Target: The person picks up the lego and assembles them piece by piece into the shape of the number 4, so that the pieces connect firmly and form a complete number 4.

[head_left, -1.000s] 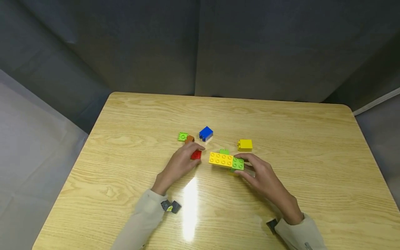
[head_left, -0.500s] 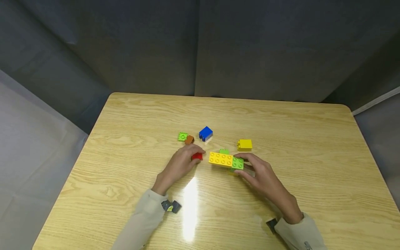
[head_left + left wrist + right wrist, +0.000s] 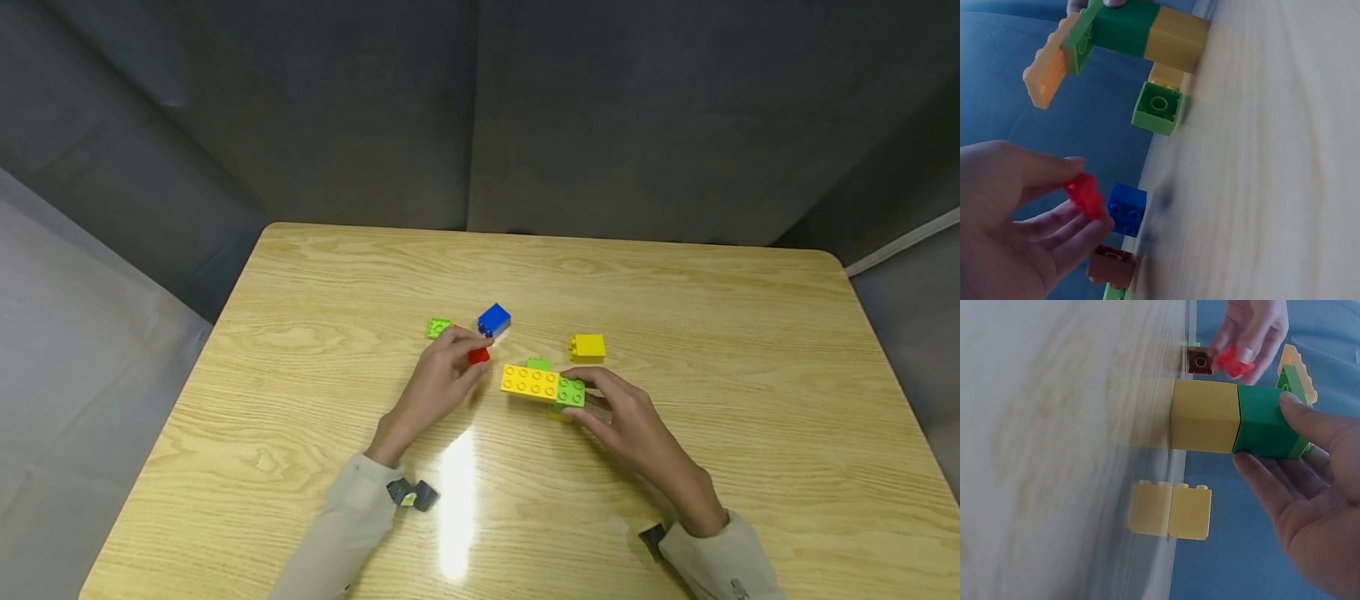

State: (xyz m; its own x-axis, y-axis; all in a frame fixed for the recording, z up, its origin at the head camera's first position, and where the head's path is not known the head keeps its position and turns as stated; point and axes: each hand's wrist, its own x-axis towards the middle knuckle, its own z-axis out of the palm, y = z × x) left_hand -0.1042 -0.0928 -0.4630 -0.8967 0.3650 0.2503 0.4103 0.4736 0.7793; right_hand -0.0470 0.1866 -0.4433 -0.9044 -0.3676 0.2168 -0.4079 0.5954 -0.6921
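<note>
My left hand (image 3: 438, 375) pinches a small red toy brick (image 3: 1088, 197) between thumb and fingertips, raised off the table. My right hand (image 3: 630, 417) grips a stack of bricks from its right side, thumb and fingers on the dark green brick (image 3: 1266, 419) and the part above it. Below that is a yellow brick (image 3: 1205, 415), standing on the table. A flat light green piece (image 3: 572, 392) tops the dark green one, joined to a long yellow plate (image 3: 529, 382) that juts out leftward. The red brick is left of this plate's end.
A blue brick (image 3: 494, 320) lies just beyond my left hand, near a flat light green piece (image 3: 438, 328) and a brown brick (image 3: 1110, 265). Behind the stack is a light green brick (image 3: 537, 363). Another yellow brick (image 3: 588, 347) lies beyond my right hand.
My left hand has lifted the red brick from the table and shifted slightly away from me, now covering most of the brown brick. My right hand and the stack stay put.
</note>
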